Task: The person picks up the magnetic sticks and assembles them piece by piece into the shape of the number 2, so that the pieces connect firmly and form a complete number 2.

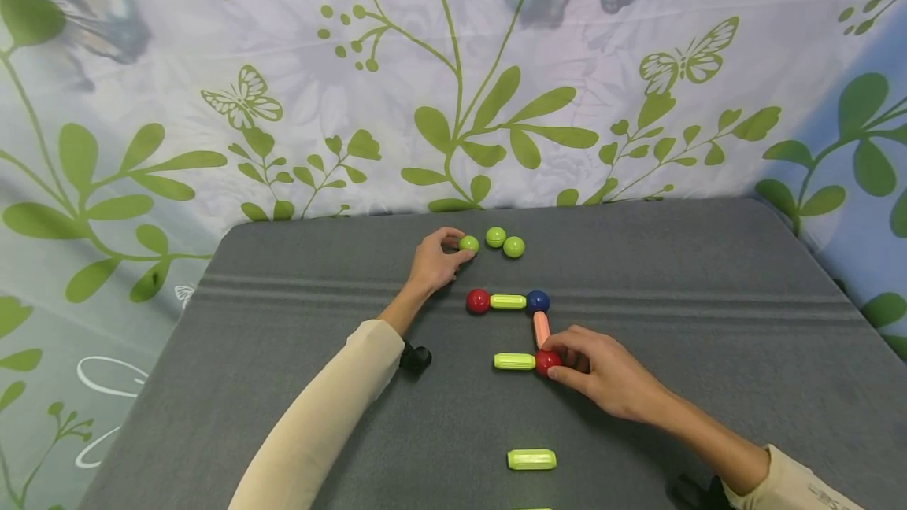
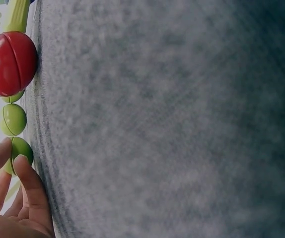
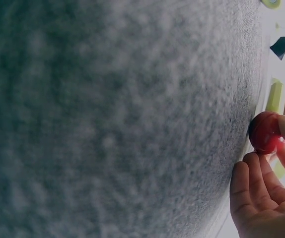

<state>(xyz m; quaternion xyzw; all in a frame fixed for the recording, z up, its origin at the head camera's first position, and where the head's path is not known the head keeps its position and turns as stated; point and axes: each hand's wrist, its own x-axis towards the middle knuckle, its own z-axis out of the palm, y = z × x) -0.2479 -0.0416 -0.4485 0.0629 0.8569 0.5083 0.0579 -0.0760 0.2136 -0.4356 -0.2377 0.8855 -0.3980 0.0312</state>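
At the back of the table, my left hand pinches a green ball between thumb and fingers. In the left wrist view the same green ball sits at the fingertips. Two more green balls lie just right of it. My right hand grips a red ball, also visible in the right wrist view. A yellow-green rod meets that ball from the left, and a salmon rod runs from it up to a blue ball. Another yellow-green rod links the blue ball to a second red ball.
A loose yellow-green rod lies nearer the front of the grey table. Part of another rod shows at the bottom edge of the head view. Behind the table hangs a leaf-patterned cloth.
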